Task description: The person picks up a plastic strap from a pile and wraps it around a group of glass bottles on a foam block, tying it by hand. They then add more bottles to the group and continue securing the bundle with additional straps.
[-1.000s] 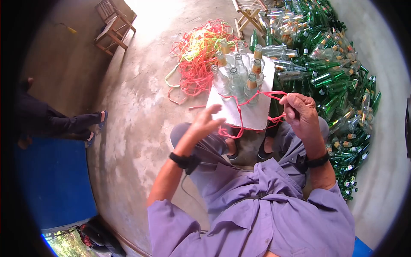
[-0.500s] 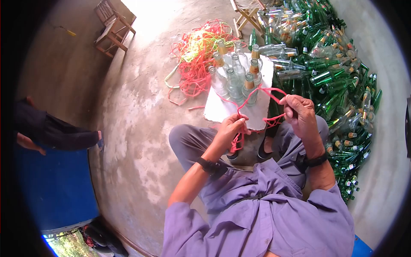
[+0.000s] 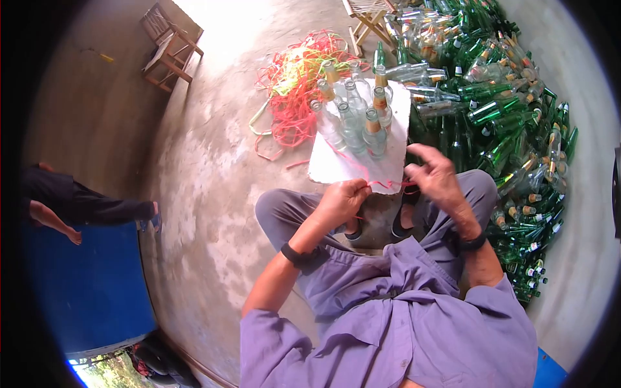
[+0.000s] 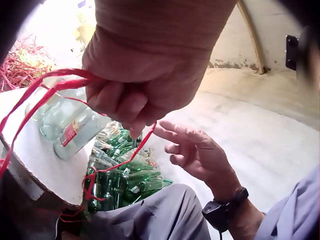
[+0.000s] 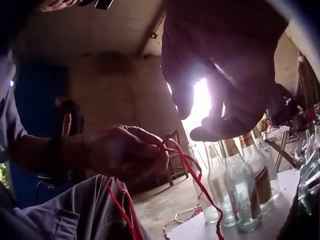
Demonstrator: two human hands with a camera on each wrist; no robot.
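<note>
A red plastic cord [image 4: 65, 80] is pinched between the thumb and fingers of my left hand [image 3: 341, 203], low over the near edge of the white board [image 3: 328, 169]. Its loops hang down on both sides of that hand in the right wrist view. My right hand [image 3: 438, 179] is off the board's near right corner, fingers apart and loosely bent, holding nothing. In the left wrist view one strand [image 4: 131, 161] slants down from between the hands. Several clear glass bottles [image 3: 351, 126] stand upright in a tight group on the board, some with gold foil necks.
A tangled heap of red and yellow-green cord [image 3: 297, 97] lies on the floor beyond the board. Green and clear bottles [image 3: 498, 107] are piled along the right wall. A folding stool [image 3: 370, 22] and a wooden chair [image 3: 171, 48] stand farther off. Another person's leg [image 3: 103, 204] shows at left.
My left hand came in from the left and took hold of the cord near the board's front edge. The right hand has let go of its cord and spread its fingers.
</note>
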